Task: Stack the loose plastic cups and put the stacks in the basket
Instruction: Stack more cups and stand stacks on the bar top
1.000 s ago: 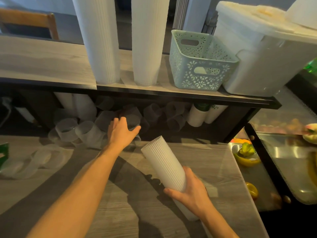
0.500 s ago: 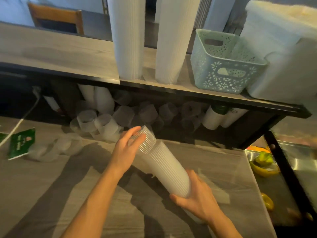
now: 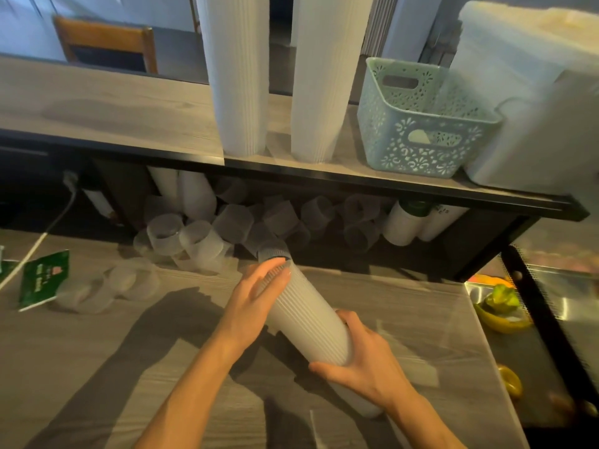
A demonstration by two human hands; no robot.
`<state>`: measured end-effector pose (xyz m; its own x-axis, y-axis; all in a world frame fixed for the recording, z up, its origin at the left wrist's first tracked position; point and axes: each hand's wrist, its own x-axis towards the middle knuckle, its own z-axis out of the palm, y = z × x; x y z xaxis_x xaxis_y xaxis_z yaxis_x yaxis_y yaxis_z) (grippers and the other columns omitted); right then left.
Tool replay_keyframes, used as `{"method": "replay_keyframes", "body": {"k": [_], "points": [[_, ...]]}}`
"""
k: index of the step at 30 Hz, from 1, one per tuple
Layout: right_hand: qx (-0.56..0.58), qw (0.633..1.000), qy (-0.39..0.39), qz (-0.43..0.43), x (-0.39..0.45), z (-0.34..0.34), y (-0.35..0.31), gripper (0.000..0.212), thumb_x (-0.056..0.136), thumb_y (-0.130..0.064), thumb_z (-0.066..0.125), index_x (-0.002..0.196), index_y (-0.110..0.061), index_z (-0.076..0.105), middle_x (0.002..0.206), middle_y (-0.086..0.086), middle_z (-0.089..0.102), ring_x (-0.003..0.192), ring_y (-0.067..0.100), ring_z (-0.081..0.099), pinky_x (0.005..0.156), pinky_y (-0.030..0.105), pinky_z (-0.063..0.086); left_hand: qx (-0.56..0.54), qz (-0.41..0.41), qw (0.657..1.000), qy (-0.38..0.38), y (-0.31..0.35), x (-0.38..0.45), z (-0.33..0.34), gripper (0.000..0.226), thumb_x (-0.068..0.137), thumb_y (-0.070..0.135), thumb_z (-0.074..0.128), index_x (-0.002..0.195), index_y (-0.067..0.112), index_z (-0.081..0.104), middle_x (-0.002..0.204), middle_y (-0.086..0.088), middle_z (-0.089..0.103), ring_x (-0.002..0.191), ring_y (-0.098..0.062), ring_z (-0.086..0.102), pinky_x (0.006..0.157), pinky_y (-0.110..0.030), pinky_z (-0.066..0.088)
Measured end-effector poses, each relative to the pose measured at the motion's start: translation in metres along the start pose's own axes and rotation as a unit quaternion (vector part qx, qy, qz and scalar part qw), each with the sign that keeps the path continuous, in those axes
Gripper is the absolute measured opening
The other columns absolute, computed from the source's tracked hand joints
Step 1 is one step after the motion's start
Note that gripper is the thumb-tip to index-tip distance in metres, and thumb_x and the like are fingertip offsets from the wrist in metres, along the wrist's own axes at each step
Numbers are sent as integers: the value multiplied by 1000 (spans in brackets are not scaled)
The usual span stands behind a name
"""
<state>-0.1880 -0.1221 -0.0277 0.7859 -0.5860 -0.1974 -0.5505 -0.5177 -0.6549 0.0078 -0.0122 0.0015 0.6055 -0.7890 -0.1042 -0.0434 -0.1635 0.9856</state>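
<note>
A tilted stack of ribbed translucent cups (image 3: 308, 322) slants over the wooden counter. My right hand (image 3: 359, 367) grips its lower end. My left hand (image 3: 259, 296) lies against the stack's upper end with the fingers along the ribbed side, just below the top cup (image 3: 274, 251) that sits on the stack. Several loose clear cups (image 3: 201, 241) lie in a heap under the shelf, and a few more (image 3: 107, 286) lie on the counter to the left. The pale green lattice basket (image 3: 418, 124) stands on the shelf at the upper right.
Two tall white cup stacks (image 3: 240, 76) stand on the shelf left of the basket. A large white bin (image 3: 525, 102) sits at the far right. White paper cups (image 3: 418, 222) lie under the shelf. A green packet (image 3: 43, 280) and a cable lie left; a fruit display sits right.
My left hand came back from the cup heap with one cup and pushed it onto the top of the stack. The stack now stands a little more upright in my right hand.
</note>
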Motion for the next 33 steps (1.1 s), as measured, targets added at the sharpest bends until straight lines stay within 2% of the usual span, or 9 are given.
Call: {"method": "replay_keyframes", "body": {"k": [5,10,14,17,19,21,24,27,33], "points": [[31,999,-30,8,7,0,5,78,58,-64,78,120,-42,36,116,-21,53,103,1,56,86,30,51,43,45,998,21,-3,-1,15,61,76,72,51,124,36,60,120,24,55,116,5,51,100,-25,41],[77,997,-22,-7,8,4,10,85,57,-74,78,127,-58,34,121,-27,56,109,-3,56,92,30,50,26,15,999,21,-11,1,18,61,75,72,50,124,38,61,124,22,57,117,6,50,103,-27,40],[60,998,-15,4,10,1,14,82,59,-70,76,129,-48,39,115,-23,59,104,2,59,88,35,52,-12,-29,999,6,-16,11,17,66,80,71,43,131,31,57,127,14,58,119,0,51,103,-29,40],[54,998,3,13,13,-7,19,78,60,-71,74,125,-45,40,115,-20,57,104,4,57,86,37,53,-28,-79,985,150,-27,45,8,62,82,71,48,119,24,61,111,6,65,106,-14,61,94,-37,48],[44,999,13,21,14,-11,23,76,60,-72,72,123,-46,38,115,-21,56,103,5,56,86,38,52,60,-120,969,207,-34,70,4,61,86,67,53,120,17,58,108,0,64,104,-22,61,90,-40,48],[38,999,20,29,14,-12,28,77,60,-73,71,123,-48,37,115,-21,55,103,7,56,86,39,52,157,-185,950,195,-39,93,3,78,86,69,52,137,10,47,130,-9,57,119,-30,53,99,-43,44],[46,998,24,42,12,-11,34,80,59,-74,72,125,-49,34,118,-20,54,105,6,55,87,38,52,200,-269,929,155,-50,118,8,106,81,77,50,151,2,24,154,-16,35,138,-36,38,109,-46,36],[62,996,22,51,12,-12,36,81,59,-72,73,125,-50,32,117,-22,53,106,5,55,88,36,53,175,-317,921,140,-61,133,17,117,73,80,57,150,-2,23,152,-19,36,136,-38,41,107,-46,39],[77,994,28,76,17,-18,42,84,58,-74,73,127,-50,30,115,-22,52,102,3,55,85,32,54,69,-317,938,122,-73,140,33,106,65,63,78,143,1,41,140,-19,51,124,-36,53,104,-48,45]]}}
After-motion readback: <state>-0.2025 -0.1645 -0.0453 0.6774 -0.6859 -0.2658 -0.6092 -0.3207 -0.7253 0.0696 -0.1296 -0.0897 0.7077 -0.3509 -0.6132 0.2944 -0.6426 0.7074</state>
